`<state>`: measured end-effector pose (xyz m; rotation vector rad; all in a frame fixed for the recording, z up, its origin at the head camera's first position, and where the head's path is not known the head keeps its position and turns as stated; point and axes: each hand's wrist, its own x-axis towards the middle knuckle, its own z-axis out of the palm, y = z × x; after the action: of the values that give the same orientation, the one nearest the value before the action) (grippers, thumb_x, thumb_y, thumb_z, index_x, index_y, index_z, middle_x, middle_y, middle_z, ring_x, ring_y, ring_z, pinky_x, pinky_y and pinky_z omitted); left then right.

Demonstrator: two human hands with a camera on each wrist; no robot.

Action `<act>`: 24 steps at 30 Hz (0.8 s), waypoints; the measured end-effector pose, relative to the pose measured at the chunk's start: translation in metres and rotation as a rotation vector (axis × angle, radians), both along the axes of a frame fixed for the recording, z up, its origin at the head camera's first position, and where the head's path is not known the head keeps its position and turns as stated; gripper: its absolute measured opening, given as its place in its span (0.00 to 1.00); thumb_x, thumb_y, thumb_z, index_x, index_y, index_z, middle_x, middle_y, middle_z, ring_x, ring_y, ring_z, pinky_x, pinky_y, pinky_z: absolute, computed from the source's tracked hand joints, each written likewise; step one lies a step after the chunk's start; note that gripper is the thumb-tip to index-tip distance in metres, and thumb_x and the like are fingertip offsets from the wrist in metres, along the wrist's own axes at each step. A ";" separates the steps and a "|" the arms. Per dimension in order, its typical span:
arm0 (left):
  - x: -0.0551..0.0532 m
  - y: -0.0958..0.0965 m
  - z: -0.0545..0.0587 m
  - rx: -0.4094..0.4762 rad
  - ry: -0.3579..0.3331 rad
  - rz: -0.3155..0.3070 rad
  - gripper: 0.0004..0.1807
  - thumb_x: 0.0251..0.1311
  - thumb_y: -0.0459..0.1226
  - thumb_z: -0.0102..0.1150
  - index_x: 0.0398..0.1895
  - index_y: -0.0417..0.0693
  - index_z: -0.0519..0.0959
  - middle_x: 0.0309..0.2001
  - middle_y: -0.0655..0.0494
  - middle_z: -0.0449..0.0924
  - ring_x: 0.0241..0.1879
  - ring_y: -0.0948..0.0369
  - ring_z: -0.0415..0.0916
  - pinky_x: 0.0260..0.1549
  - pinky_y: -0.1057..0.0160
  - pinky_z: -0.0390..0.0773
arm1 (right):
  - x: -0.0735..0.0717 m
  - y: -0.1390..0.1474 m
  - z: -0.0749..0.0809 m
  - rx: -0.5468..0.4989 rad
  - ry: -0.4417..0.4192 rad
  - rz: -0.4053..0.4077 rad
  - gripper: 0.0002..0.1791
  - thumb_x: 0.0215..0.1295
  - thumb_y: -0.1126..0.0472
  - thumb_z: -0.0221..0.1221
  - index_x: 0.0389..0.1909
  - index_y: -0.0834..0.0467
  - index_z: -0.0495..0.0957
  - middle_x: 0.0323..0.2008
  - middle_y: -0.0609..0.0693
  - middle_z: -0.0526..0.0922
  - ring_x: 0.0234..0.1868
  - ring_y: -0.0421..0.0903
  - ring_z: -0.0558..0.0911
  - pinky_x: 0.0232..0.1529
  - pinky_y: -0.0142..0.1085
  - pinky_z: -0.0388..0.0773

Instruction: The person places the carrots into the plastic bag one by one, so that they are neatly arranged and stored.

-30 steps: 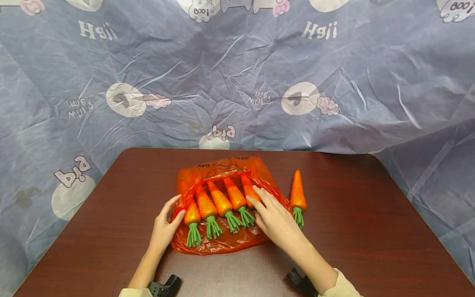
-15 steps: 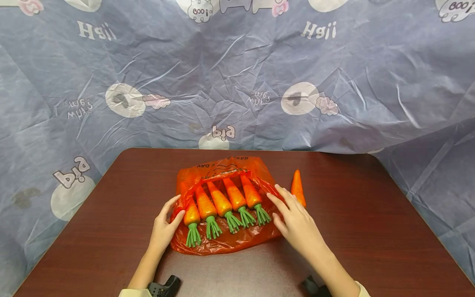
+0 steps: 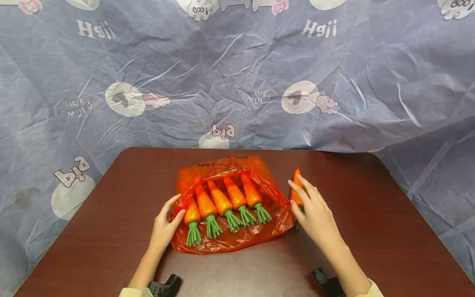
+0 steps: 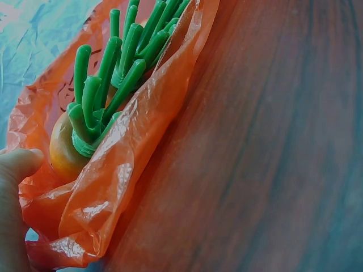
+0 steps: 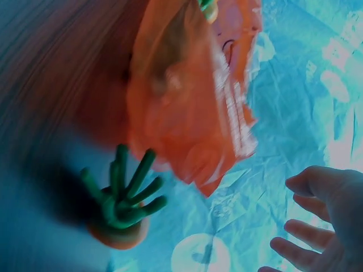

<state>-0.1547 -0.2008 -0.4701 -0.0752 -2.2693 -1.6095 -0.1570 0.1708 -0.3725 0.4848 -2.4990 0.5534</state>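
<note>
A translucent orange-red plastic bag (image 3: 237,244) lies on the table with its mouth toward me. Several toy carrots (image 3: 219,200) with stubby green tops lie side by side in its mouth, tips inward. At the bag's left edge my left hand (image 3: 163,229) holds the film between thumb and fingers; in the left wrist view its thumb (image 4: 22,163) is beside the nearest carrot. A separate carrot (image 3: 297,194) rests on the table right of the bag. Over it is my right hand (image 3: 317,212), fingers spread and holding nothing; contact with the carrot cannot be made out.
The dark brown wooden table (image 3: 371,222) extends on both sides of the bag. Behind it hangs a wrinkled grey-blue printed cloth (image 3: 230,74). Black wrist devices (image 3: 165,286) sit on both wrists.
My right hand has moved right, off the rightmost carrot in the bag, whose green top now shows, and over to the separate carrot. The left hand stays at the bag's edge.
</note>
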 end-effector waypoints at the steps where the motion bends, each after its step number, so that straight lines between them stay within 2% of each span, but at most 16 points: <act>1: 0.000 0.000 0.001 -0.004 -0.002 0.001 0.26 0.55 0.31 0.58 0.59 0.47 0.68 0.59 0.46 0.70 0.51 0.85 0.63 0.46 0.86 0.66 | -0.001 0.002 -0.001 -0.009 -0.014 -0.007 0.26 0.53 0.67 0.60 0.56 0.55 0.71 0.62 0.56 0.66 0.58 0.60 0.69 0.59 0.56 0.63; 4: 0.002 0.001 0.004 -0.011 -0.008 0.001 0.26 0.55 0.32 0.59 0.59 0.49 0.68 0.59 0.48 0.70 0.51 0.85 0.63 0.45 0.86 0.66 | -0.006 0.007 -0.005 -0.023 -0.044 -0.027 0.26 0.54 0.66 0.59 0.56 0.55 0.70 0.63 0.55 0.64 0.58 0.61 0.68 0.54 0.57 0.67; 9: 0.008 0.005 0.016 0.017 -0.003 -0.015 0.25 0.55 0.29 0.58 0.58 0.44 0.68 0.58 0.43 0.70 0.51 0.85 0.63 0.45 0.85 0.67 | -0.015 0.016 -0.016 -0.028 -0.049 -0.055 0.25 0.55 0.65 0.58 0.56 0.56 0.71 0.63 0.55 0.64 0.58 0.58 0.68 0.39 0.56 0.74; 12: 0.012 0.009 0.024 0.017 -0.003 -0.016 0.25 0.55 0.29 0.58 0.58 0.42 0.69 0.58 0.41 0.70 0.50 0.85 0.64 0.45 0.85 0.68 | -0.020 0.021 -0.024 -0.023 -0.076 -0.072 0.25 0.55 0.64 0.58 0.56 0.56 0.71 0.63 0.55 0.64 0.59 0.58 0.67 0.38 0.58 0.74; 18: 0.014 0.011 0.029 0.014 -0.001 -0.012 0.24 0.55 0.29 0.58 0.58 0.41 0.69 0.57 0.41 0.70 0.50 0.85 0.64 0.46 0.86 0.66 | -0.028 0.029 -0.037 -0.001 -0.262 -0.086 0.28 0.58 0.58 0.58 0.60 0.57 0.67 0.66 0.57 0.58 0.62 0.60 0.63 0.40 0.63 0.71; 24: 0.012 0.009 0.028 0.011 -0.017 -0.011 0.25 0.56 0.29 0.57 0.58 0.42 0.68 0.58 0.41 0.69 0.51 0.84 0.63 0.46 0.85 0.66 | -0.034 0.036 -0.046 0.015 -0.413 -0.049 0.31 0.58 0.55 0.58 0.63 0.56 0.64 0.68 0.58 0.53 0.65 0.63 0.58 0.44 0.67 0.67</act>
<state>-0.1424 -0.1915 -0.4425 -0.0723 -2.2764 -1.6342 -0.1912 0.2066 -0.4188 0.3402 -2.8987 0.6723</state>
